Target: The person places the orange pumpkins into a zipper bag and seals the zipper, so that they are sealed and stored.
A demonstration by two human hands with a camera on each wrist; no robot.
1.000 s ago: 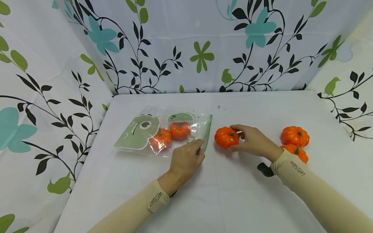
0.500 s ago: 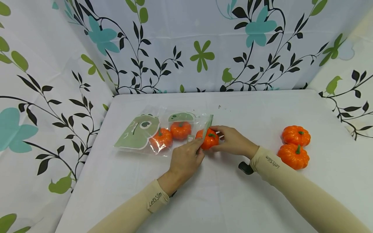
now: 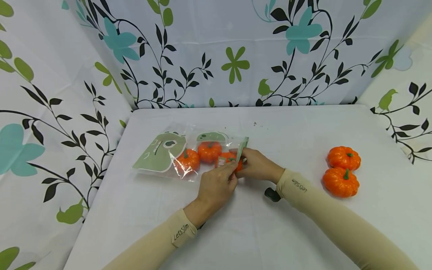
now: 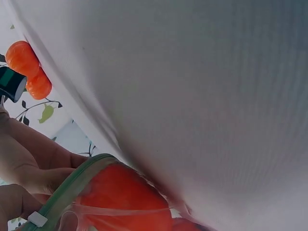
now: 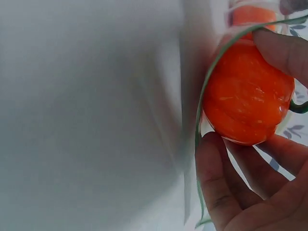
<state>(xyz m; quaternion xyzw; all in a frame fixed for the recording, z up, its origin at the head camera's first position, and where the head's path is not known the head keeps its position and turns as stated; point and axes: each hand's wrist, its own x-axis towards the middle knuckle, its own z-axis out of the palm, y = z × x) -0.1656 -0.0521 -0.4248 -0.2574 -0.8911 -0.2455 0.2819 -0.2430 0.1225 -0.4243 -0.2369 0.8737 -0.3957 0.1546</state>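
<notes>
A clear zip bag [image 3: 160, 153] with green printing lies on the table, two orange toy pumpkins [image 3: 210, 151] inside. My left hand [image 3: 216, 188] pinches the near side of its mouth, beside the green zip strip [image 3: 242, 146]. At that mouth my right hand [image 3: 259, 165] holds a third pumpkin [image 5: 248, 94], fingers around it. Most of this pumpkin is past the zip edge, partly hidden behind the left hand in the head view. A white zip slider [image 4: 37, 219] shows in the left wrist view.
Two more pumpkins [image 3: 343, 157] sit together on the right of the white-covered table [image 3: 290, 228]. Patterned curtains [image 3: 209, 48] hang behind and at both sides. A dark wrist camera [image 3: 272, 194] sits under the right wrist.
My right hand has moved left, carrying its pumpkin from the open table into the bag's mouth. The left hand has stayed at the bag's edge.
</notes>
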